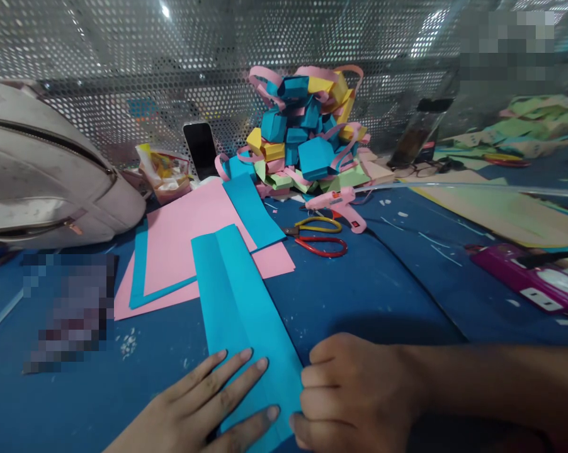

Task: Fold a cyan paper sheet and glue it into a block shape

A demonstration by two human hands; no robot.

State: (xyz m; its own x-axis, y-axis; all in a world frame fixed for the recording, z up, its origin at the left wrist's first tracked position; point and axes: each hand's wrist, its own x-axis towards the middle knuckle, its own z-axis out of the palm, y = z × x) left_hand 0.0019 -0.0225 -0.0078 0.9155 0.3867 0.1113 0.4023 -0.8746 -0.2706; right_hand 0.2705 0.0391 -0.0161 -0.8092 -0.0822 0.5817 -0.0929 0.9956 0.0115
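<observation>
A long strip of blue paper [239, 296] with a lengthwise crease lies on the table in front of me. My left hand [208, 402] rests flat on its near part, fingers spread. At the strip's right edge, my right hand [345, 390] is closed, its fingers curled and the thumb against the paper edge. Just how the fingertips pinch that edge is partly hidden. The strip's far end overlaps pink sheets [180, 239] and lies beside another blue paper piece [253, 211].
Red-and-yellow-handled scissors [319, 245] and a pink glue gun [335, 204] lie beyond my right hand. Folded paper boxes [307, 132] are heaped at the back. A white bag [52, 170] stands left, a phone [200, 148] leans behind, and a purple power strip [524, 277] sits right.
</observation>
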